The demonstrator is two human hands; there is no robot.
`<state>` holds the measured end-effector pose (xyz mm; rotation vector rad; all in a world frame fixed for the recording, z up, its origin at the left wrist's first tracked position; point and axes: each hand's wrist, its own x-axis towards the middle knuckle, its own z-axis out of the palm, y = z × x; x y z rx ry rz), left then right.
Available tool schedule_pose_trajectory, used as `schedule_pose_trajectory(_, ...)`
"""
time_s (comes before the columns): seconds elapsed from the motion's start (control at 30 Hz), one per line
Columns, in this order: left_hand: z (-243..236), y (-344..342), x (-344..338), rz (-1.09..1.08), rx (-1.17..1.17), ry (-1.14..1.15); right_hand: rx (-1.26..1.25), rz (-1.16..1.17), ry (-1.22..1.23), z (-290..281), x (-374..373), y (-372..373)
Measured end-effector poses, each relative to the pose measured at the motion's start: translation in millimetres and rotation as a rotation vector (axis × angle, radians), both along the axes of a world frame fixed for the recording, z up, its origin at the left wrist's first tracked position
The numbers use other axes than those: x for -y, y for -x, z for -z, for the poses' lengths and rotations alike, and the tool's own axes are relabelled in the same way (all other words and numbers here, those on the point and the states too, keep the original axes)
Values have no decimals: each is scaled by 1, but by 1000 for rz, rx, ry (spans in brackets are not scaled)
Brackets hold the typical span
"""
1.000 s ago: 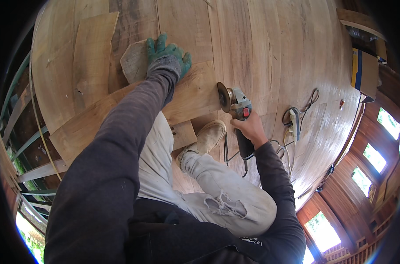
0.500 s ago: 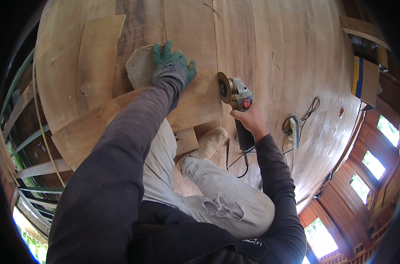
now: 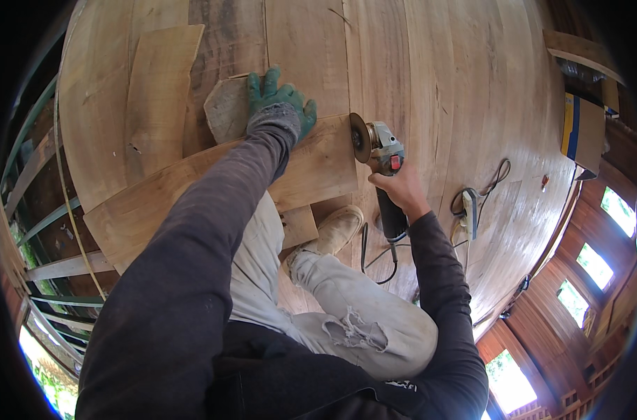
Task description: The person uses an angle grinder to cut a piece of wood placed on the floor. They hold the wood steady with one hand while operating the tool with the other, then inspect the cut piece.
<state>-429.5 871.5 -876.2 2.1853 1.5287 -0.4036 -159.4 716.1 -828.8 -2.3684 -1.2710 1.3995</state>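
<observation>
My right hand (image 3: pixel 404 187), bare, is wrapped round the body of an angle grinder (image 3: pixel 386 157), with a red switch by the thumb. The grinder's disc (image 3: pixel 360 138) stands on edge at the right end of a long wooden board (image 3: pixel 322 164); whether it touches the wood I cannot tell. In a green glove, my left hand (image 3: pixel 280 101) has its fingers spread over the upper edge of that board. Beside its fingers lies a pale, angular block (image 3: pixel 225 110), partly hidden by the glove and sleeve. My left forearm covers the middle of the board.
A loose plank (image 3: pixel 161 91) lies at the upper left, and a small wood offcut (image 3: pixel 299 225) is near my shoe (image 3: pixel 336 229). A power strip (image 3: pixel 470 213) with cords sits on the plank floor to the right. Open framing (image 3: pixel 66 269) borders the left side; a cardboard box (image 3: pixel 584 129) stands far right.
The whole view has shifted very slightly to the right. Both hands, the grinder and the board keep the same places relative to one another.
</observation>
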Motion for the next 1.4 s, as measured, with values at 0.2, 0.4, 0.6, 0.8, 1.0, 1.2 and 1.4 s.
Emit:
schedule_pose_trajectory(0.2,-2,-1,1,-8,0,15,-18,44,-41,-2,-6,4)
schedule_pose_trajectory(0.4,-3,-1,-1,-1,-11,24,3,2,24,-6,0,1)
schedule_pose_trajectory(0.6,-1,-1,1,0,-5,6,-16,54,-20,-1,7,2)
schedule_pose_trajectory(0.8,-1,0,0,6,-7,6,14,-7,21,-6,19,0)
schedule_pose_trajectory(1.0,-1,-1,0,4,-20,-4,-10,26,59,-13,44,1)
schedule_pose_trajectory(1.2,-2,-3,1,2,-47,3,16,66,80,-26,59,5)
schedule_pose_trajectory(1.4,-3,-2,2,5,-34,-11,63,55,118,-26,71,3)
